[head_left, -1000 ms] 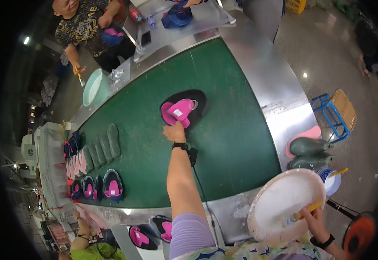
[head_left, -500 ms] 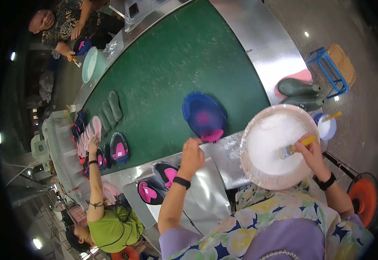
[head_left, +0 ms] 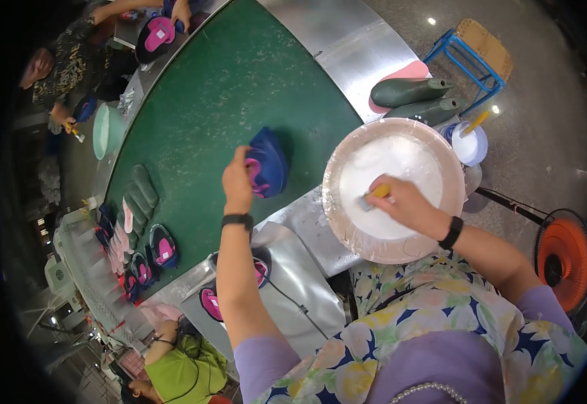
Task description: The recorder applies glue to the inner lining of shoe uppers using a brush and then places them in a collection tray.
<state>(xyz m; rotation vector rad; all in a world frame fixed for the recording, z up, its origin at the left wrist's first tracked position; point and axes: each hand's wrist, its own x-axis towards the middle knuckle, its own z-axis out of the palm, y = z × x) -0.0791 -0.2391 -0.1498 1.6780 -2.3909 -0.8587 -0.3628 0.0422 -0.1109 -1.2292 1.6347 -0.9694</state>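
Observation:
Over the green work surface my left hand (head_left: 237,185) grips a blue shoe upper (head_left: 271,161) by its pink-lined opening; the upper is tilted on its side. My right hand (head_left: 404,202) is closed on a paintbrush (head_left: 378,192) with a yellow handle. Its bristle end is down at the white liquid (head_left: 401,158) in a wide pale pink basin (head_left: 336,222), partly hidden by my fingers. The basin stands at the table's near right corner. Two dark shoes with pink insides, one being a shoe upper (head_left: 211,303), lie beside my left forearm.
Dark green shoe lasts (head_left: 411,92) lie on a pink sheet behind the basin, near a small white pot (head_left: 467,145) with a brush. A fan (head_left: 563,259) and a blue-legged stool (head_left: 472,64) stand at right. Co-workers (head_left: 189,367) work at left and far left, near more lasts (head_left: 144,188).
My left hand has reached forward and taken hold of the blue shoe upper. My right hand has lowered the brush to the liquid. The green-shirted co-worker's arm has drawn back from the row.

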